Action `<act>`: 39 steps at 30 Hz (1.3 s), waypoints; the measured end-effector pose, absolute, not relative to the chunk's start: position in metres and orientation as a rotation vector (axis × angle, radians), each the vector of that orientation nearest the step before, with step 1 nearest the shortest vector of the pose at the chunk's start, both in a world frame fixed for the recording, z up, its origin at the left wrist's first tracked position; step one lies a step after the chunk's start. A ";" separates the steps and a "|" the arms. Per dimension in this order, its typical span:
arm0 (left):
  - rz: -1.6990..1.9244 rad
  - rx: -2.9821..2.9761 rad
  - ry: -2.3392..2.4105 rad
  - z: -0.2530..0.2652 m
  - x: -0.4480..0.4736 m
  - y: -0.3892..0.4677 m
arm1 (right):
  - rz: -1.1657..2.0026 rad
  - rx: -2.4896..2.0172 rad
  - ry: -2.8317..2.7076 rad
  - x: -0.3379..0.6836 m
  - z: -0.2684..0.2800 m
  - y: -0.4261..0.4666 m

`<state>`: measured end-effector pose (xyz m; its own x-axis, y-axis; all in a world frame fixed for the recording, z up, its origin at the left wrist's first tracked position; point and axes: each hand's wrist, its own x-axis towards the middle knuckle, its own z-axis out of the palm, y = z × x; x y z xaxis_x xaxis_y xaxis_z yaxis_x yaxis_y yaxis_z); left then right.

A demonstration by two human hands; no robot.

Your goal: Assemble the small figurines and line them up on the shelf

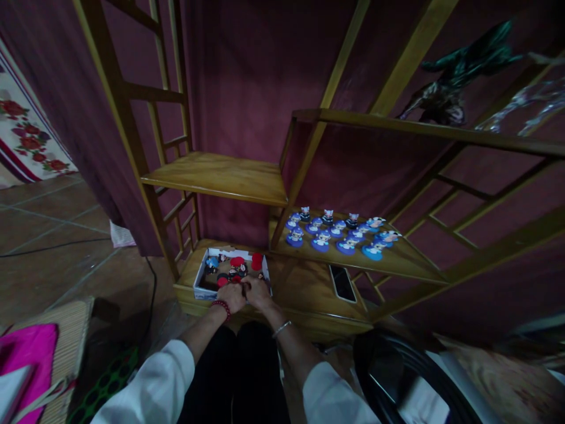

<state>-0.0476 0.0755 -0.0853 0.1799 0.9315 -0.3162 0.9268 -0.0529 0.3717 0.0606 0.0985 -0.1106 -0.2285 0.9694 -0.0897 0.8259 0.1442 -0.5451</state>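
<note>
A shallow white box with a brown inside stands on the lowest wooden shelf. Several small figures and round red pieces lie in it, and a blue-topped figure is at its left end. My left hand, with a red bead bracelet above it, is at the box's front edge. Right beside it is my right hand. The fingers of both hands are closed and meet around something small and dark, too hidden to name.
Several blue-and-purple figures stand in rows on the shelf to the right. Below them lies a phone. A higher shelf juts out over the box. A coiled black hose or cable is at the lower right.
</note>
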 end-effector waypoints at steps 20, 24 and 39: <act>-0.093 1.740 1.873 -0.105 -0.089 0.115 | 0.821 -1.969 -2.182 0.044 -0.132 0.121; -0.111 1.697 1.895 -0.105 -0.100 0.120 | 0.825 -1.948 -2.193 0.044 -0.141 0.127; 0.100 1.616 1.792 -0.138 -0.110 0.143 | 0.885 -1.776 -2.313 0.049 -0.149 0.133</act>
<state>-0.1102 0.1425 -0.1381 0.0349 0.8951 -0.4446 0.8401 0.2147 0.4982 0.0489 0.1330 -0.1486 -0.3178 0.9099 -0.2665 0.8556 0.1541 -0.4941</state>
